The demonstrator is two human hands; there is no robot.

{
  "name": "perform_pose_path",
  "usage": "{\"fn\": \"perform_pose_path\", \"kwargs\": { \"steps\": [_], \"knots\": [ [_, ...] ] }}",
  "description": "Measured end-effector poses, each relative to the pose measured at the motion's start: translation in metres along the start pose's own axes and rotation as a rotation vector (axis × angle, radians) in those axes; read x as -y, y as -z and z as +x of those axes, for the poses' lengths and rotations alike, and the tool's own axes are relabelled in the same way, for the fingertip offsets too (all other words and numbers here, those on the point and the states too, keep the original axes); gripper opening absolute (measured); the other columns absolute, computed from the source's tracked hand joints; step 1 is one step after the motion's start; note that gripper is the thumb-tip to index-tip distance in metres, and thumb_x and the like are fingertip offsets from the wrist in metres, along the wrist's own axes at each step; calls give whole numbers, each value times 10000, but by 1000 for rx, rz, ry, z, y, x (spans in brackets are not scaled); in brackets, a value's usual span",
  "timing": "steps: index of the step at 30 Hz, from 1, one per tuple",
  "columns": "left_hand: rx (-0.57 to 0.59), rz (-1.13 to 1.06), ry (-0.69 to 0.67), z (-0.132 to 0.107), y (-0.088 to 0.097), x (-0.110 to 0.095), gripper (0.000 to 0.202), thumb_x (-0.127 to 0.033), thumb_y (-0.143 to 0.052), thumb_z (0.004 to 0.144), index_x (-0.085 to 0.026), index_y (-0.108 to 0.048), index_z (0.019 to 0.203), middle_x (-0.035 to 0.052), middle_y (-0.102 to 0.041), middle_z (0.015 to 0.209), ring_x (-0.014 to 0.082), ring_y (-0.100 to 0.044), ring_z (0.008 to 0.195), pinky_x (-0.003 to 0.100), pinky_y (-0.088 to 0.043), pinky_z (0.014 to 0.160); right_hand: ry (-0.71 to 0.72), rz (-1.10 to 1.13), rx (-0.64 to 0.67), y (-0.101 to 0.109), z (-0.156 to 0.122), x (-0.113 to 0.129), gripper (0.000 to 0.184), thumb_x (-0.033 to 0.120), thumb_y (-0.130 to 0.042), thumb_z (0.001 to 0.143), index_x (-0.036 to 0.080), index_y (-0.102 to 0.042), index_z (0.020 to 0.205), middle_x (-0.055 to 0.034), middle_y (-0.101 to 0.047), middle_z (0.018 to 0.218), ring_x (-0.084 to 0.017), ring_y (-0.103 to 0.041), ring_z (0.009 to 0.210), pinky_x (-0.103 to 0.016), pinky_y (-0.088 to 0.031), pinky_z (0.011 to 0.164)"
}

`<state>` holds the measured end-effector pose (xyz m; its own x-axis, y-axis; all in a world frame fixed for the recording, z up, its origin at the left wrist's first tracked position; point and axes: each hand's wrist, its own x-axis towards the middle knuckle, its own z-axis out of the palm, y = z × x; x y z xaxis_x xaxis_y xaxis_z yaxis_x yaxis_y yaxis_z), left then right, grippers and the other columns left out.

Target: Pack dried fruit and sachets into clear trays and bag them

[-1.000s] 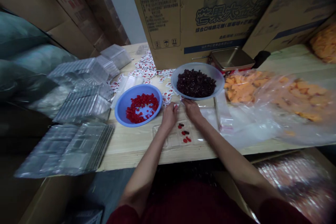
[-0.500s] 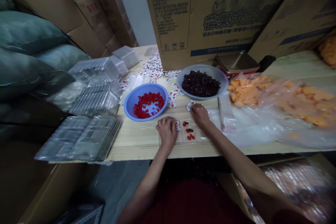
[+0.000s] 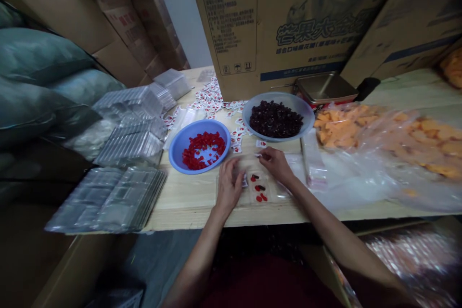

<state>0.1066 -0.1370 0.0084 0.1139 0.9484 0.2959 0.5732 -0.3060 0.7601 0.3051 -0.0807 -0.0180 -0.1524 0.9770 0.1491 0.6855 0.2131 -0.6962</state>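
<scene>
A clear plastic tray (image 3: 255, 196) lies before me with red and dark candy pieces (image 3: 259, 188) in its compartments. My left hand (image 3: 229, 186) rests over the tray's left part, thumb and fingers apart. Beside its thumb sits a small printed packet (image 3: 244, 181). Just above the tray's far edge my right hand (image 3: 277, 164) pinches a small white packet, mostly hidden by the fingertips. Another printed packet (image 3: 261, 144) lies flat on the table beyond that hand.
A blue bowl (image 3: 174, 154) of red candies and a pale bowl (image 3: 308, 122) of dark candies stand behind the hands. Loose packets (image 3: 212, 94) are scattered behind them. Stacked clear trays (image 3: 126, 202) are at left, bagged orange pieces (image 3: 341, 125) at right, a large carton (image 3: 238, 33) behind.
My right hand has moved nearer the tray with a white packet, and one packet now lies apart on the table. The left hand's fingers have spread.
</scene>
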Motion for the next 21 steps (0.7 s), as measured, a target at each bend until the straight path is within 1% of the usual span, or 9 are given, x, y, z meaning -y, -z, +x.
{"fn": "perform_pose_path", "kwargs": {
  "steps": [3, 5, 7, 10, 13, 15, 18, 20, 21],
  "knots": [
    [194, -181, 16, 9, 13, -12, 352, -350, -561, 928, -216, -586, 1252, 83, -656, 1171, 164, -612, 866, 279, -475, 767, -38, 603, 75, -3, -29, 25, 218, 370, -625, 866, 190, -695, 966, -26, -721, 826, -178, -654, 728, -305, -514, 687],
    [291, -189, 44, 10, 25, -16, 243, -359, -556, 929, -195, -677, 1060, 46, -702, 948, 144, -594, 745, 255, -451, 702, -77, 783, 89, -8, -48, 38, 240, 415, -671, 832, 204, -684, 946, -20, -726, 840, -180, -666, 744, -318, -526, 701],
    [313, -127, 89, 3, 35, -16, 214, -340, -552, 926, -187, -701, 939, 24, -693, 810, 141, -581, 700, 249, -428, 677, -100, 757, 44, -15, -65, 43, 252, 417, -680, 835, 215, -686, 986, -31, -729, 869, -189, -670, 777, -337, -533, 723],
    [349, 1, 144, -17, 37, -9, 154, -273, -564, 901, -194, -696, 893, 11, -683, 761, 146, -583, 685, 255, -413, 667, -13, 519, -47, -25, -85, 42, 206, 358, -643, 878, 239, -710, 1031, -72, -727, 988, -235, -649, 940, -417, -516, 849],
    [399, 116, 134, -36, 26, 3, 118, -208, -556, 874, -199, -674, 875, 19, -673, 762, 171, -602, 719, 276, -434, 689, 87, 376, -94, -30, -101, 44, 139, 288, -609, 901, 252, -734, 950, -81, -723, 1014, -260, -615, 1043, -478, -458, 955],
    [355, 182, 57, -46, 15, 11, 124, -184, -550, 863, -202, -667, 901, 50, -683, 852, 211, -622, 851, 321, -470, 780, 96, 370, -124, -27, -111, 50, 145, 270, -588, 915, 257, -732, 925, -77, -722, 1002, -254, -622, 1034, -475, -456, 960],
    [191, 263, -86, -52, 3, 22, 160, -207, -547, 872, -210, -659, 986, 99, -650, 1047, 265, -583, 1032, 414, -479, 904, 74, 358, -217, -7, -124, 58, 161, 264, -578, 929, 283, -723, 996, -70, -708, 1057, -243, -621, 1057, -449, -474, 954],
    [112, 294, -143, -51, -1, 29, 180, -245, -545, 885, -213, -645, 1031, 106, -616, 1064, 274, -573, 1015, 431, -491, 888, 47, 291, -365, 23, -129, 51, 205, 258, -565, 940, 300, -697, 1092, -68, -689, 1128, -238, -605, 1107, -434, -472, 974],
    [90, 299, -168, -50, -1, 32, 195, -261, -546, 889, -212, -634, 1056, 106, -607, 1066, 275, -572, 1010, 434, -496, 883, 25, 228, -485, 43, -131, 41, 227, 257, -555, 945, 299, -680, 1131, -71, -681, 1152, -239, -596, 1129, -433, -464, 989]
  ]
}}
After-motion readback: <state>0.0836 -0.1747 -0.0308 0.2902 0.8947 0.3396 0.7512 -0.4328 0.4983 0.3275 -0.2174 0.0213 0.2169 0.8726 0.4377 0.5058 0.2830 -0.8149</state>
